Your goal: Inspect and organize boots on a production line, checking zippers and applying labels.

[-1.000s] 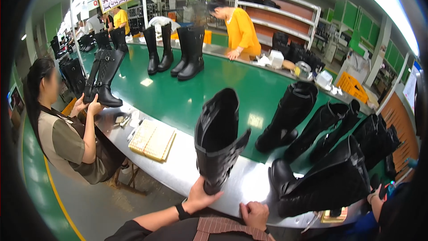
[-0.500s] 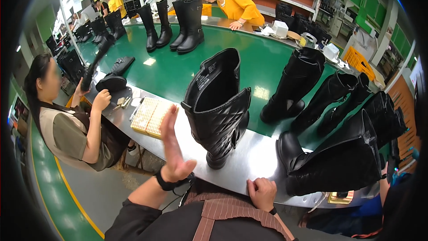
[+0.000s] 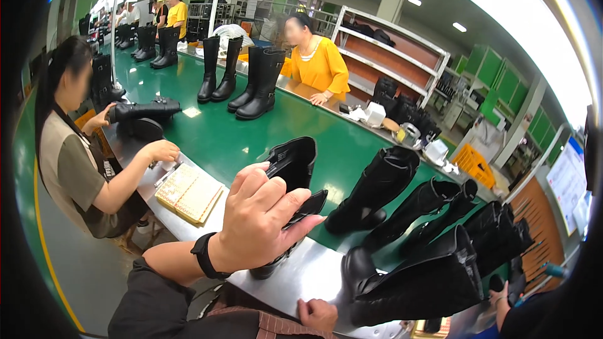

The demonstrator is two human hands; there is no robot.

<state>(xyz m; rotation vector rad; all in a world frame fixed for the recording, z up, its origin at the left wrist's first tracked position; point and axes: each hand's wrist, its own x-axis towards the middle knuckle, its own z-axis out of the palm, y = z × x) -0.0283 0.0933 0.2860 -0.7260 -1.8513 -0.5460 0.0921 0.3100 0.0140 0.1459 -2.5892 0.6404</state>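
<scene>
My left hand [image 3: 260, 216] is raised in front of a tall black boot [image 3: 286, 163] standing on the bench edge. Its fingers are bent, with thumb and forefinger apart; the boot's flap shows in the gap behind them, and I see nothing held. Most of the boot's shaft is hidden by this hand. Low at the metal edge rests my right hand [image 3: 317, 314], fingers curled in and nothing visible in it. Right of it a large black boot [image 3: 418, 279] leans over with its shaft opening toward the upper right.
More tall black boots [image 3: 377, 191] crowd the right side of the green table [image 3: 251, 135]. A stack of patterned yellowish cards [image 3: 188, 193] lies left. At the left a co-worker [image 3: 78, 150] handles a boot [image 3: 144, 110]; another person in yellow [image 3: 320, 66] stands across.
My left hand has gone from a raised flat palm to bent fingers in front of the boot. The view has tilted up. The co-worker's held boot has been lowered onto the table.
</scene>
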